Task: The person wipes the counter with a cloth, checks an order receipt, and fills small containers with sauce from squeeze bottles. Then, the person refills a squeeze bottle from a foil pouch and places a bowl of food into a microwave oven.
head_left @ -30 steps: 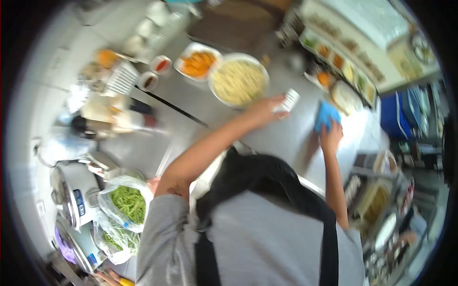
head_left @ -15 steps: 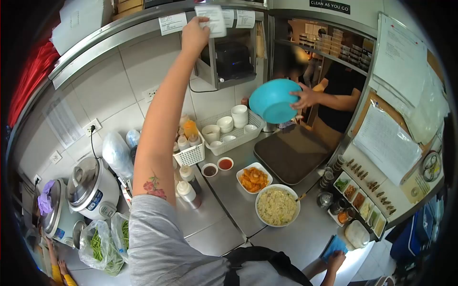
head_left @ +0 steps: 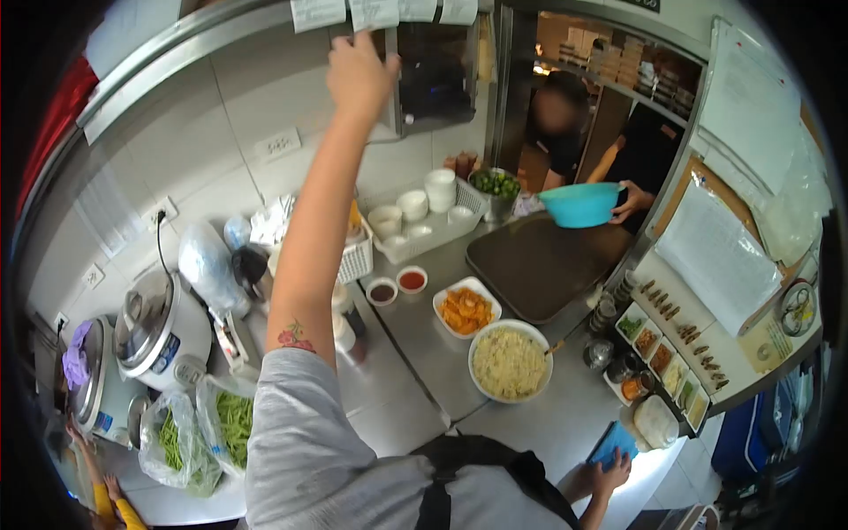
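Observation:
My left hand (head_left: 362,78) is raised at the end of a tattooed forearm, fingers apart, with a fingertip at the lower edge of a white paper slip (head_left: 374,13). That slip hangs from the metal rail beside other slips. At the lower right my right hand (head_left: 611,474) grips a blue cloth (head_left: 613,443) on the steel counter. Between my arms stand a large white bowl of pale yellow food (head_left: 510,363), a square white bowl of orange pieces (head_left: 466,308), and two small sauce cups, one red (head_left: 412,280) and one dark (head_left: 382,292).
Behind the dark tray (head_left: 541,274), a person in black holds a teal bowl (head_left: 580,205); another person stands beyond. Condiment containers (head_left: 661,358) line the right. Squeeze bottles, a basket of white bowls (head_left: 430,231), rice cookers (head_left: 163,340) and bagged greens (head_left: 234,424) occupy the left. Another person's hands show lower left.
The slip that my left hand held now hangs at the rail, with that hand just below it. The other person's teal bowl has moved right and tilted more upright. My right hand stays with the cloth.

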The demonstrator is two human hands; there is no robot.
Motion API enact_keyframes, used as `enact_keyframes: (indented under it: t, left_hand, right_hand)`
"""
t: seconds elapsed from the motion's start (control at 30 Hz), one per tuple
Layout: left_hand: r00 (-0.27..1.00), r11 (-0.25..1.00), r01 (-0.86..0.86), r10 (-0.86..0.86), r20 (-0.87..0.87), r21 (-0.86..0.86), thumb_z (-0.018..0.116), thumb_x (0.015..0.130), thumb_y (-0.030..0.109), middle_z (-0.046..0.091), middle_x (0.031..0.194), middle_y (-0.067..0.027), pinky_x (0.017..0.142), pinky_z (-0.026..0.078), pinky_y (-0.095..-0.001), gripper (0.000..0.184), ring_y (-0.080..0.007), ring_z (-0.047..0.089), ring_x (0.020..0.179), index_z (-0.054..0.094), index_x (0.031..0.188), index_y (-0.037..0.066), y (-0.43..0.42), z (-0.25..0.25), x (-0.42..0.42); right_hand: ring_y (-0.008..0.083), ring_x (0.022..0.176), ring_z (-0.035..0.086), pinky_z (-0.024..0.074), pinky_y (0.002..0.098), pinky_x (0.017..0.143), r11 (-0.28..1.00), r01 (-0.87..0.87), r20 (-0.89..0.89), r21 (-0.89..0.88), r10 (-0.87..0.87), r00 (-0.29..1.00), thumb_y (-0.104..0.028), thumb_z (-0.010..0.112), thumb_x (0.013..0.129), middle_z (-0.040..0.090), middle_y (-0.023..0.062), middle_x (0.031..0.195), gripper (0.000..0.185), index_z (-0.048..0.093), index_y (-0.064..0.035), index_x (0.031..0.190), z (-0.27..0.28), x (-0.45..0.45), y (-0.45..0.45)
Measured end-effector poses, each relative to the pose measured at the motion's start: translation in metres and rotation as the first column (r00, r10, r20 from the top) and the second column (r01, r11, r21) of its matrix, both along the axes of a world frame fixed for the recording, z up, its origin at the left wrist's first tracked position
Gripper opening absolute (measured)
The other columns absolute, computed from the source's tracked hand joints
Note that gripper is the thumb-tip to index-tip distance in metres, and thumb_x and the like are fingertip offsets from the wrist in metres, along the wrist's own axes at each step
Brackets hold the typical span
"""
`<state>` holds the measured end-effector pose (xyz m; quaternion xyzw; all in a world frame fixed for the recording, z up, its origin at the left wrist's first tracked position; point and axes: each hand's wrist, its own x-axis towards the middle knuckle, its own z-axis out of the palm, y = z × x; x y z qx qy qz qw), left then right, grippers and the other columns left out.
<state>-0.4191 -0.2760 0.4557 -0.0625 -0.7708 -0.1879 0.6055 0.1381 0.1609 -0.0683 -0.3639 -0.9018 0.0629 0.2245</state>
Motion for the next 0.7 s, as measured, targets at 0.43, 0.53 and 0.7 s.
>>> enact_keyframes:
  t: [0.43,0.53,0.7]
  left_hand:
    - [-0.357,0.714,0.314,-0.522,0.775,0.626,0.051,0.089,0.046,0.066,0.068,-0.0114,0.070,0.049,-0.0409,0.044,-0.0291,0.065,0.071,0.068,0.074,0.008,0.024,-0.448,0.366]
    - [-0.384,0.793,0.243,-0.451,0.806,0.559,0.046,0.091,0.036,0.066,0.091,-0.0170,0.081,0.049,-0.0416,0.036,-0.0317,0.064,0.089,0.068,0.088,0.008,-0.024,-0.547,0.433]
    - [-0.533,0.996,0.064,-0.025,0.846,0.070,0.045,0.085,0.010,0.051,0.128,-0.0210,0.098,0.040,-0.0459,0.046,-0.0358,0.049,0.119,0.043,0.130,0.001,-0.126,-0.670,0.443]
  right_hand:
    - [0.0406,0.140,0.014,0.0116,0.0643,0.106,0.983,0.135,0.582,-0.121,-0.039,0.812,-0.066,0.044,0.085,0.014,0.0179,0.154,0.083,0.018,-0.0198,0.149,0.050,-0.021,-0.028]
    - [0.0380,0.139,0.018,0.0120,0.0611,0.107,0.965,-0.247,0.392,-0.088,0.262,0.882,-0.056,0.052,0.086,0.019,0.0190,0.152,0.078,0.024,-0.0180,0.148,0.071,-0.038,-0.060]
    - [0.0379,0.134,0.027,0.0144,0.0591,0.108,0.634,-0.717,0.268,-0.292,0.773,0.575,-0.028,0.068,0.079,0.034,0.0193,0.141,0.068,0.038,-0.0139,0.139,0.094,-0.074,-0.154]
